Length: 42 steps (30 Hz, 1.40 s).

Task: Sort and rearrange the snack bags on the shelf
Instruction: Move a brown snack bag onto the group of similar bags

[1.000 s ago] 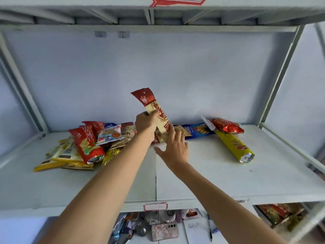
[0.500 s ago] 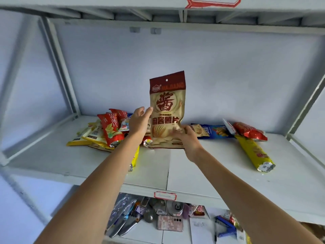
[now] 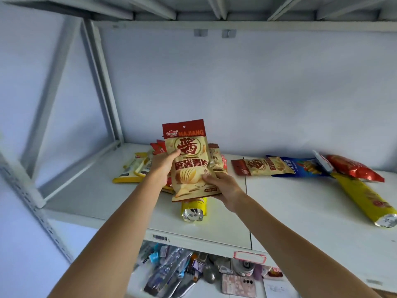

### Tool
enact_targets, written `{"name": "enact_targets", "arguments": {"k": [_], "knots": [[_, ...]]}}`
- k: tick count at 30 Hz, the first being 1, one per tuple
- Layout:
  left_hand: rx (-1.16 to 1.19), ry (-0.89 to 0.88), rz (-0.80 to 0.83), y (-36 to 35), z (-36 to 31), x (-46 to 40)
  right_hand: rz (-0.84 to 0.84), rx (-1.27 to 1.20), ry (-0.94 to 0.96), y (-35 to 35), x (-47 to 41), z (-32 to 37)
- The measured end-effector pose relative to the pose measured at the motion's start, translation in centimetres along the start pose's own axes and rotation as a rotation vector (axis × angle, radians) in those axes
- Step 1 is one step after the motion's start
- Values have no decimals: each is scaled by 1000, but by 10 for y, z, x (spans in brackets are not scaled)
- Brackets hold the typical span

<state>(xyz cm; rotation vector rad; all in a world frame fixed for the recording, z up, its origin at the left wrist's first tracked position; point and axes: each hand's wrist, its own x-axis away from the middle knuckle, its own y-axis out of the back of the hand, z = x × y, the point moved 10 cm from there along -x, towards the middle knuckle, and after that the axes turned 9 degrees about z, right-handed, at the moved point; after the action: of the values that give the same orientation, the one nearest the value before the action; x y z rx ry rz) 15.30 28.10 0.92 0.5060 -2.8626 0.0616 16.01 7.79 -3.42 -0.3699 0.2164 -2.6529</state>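
Note:
I hold a beige and red chip bag (image 3: 189, 162) upright above the white shelf (image 3: 300, 211), its front facing me. My left hand (image 3: 161, 166) grips its left edge and my right hand (image 3: 223, 188) grips its lower right corner. Behind the held bag lies a pile of snack bags (image 3: 137, 168), partly hidden. A yellow bag (image 3: 194, 209) lies just under the held one. To the right lie a matching beige bag (image 3: 262, 166), a blue bag (image 3: 305, 166), a red bag (image 3: 354, 168) and a long yellow bag (image 3: 365, 198).
The shelf's white metal frame (image 3: 103, 82) rises at the left, with a slotted post (image 3: 32, 201) nearer me. Another shelf board runs overhead. Below the front edge, the lower level (image 3: 193, 274) holds several small items and a phone.
The bag was turned from edge-on to facing me and brought nearer. My right hand took hold of its lower corner and my left hand closed on its left edge. The view shifted left.

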Motion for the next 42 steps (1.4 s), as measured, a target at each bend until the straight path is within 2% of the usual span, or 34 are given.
{"name": "enact_targets", "arguments": {"k": [6, 12, 14, 18, 22, 25, 32, 37, 42], "knots": [[26, 95, 73, 35, -4, -67, -118, 78, -16, -24, -58, -4], [57, -33, 230, 19, -56, -114, -404, 101, 51, -16, -100, 24], [-103, -76, 244, 13, -69, -126, -438, 257, 78, -15, -99, 40], [-592, -247, 87, 15, -96, -135, -435, 690, 100, 4, -81, 66], [-863, -445, 315, -38, -112, -112, -428, 1102, 24, 50, -57, 83], [-1054, -546, 359, -71, -110, -91, -398, 1330, -52, 79, -36, 89], [-1250, -691, 485, -170, -81, -51, -401, 1617, -139, 152, -9, 85], [-1326, -662, 504, -244, -50, -42, -382, 1721, -172, 209, -14, 74], [-1429, -578, 415, -281, -14, -56, -343, 1822, -167, 263, -35, 63]]}}
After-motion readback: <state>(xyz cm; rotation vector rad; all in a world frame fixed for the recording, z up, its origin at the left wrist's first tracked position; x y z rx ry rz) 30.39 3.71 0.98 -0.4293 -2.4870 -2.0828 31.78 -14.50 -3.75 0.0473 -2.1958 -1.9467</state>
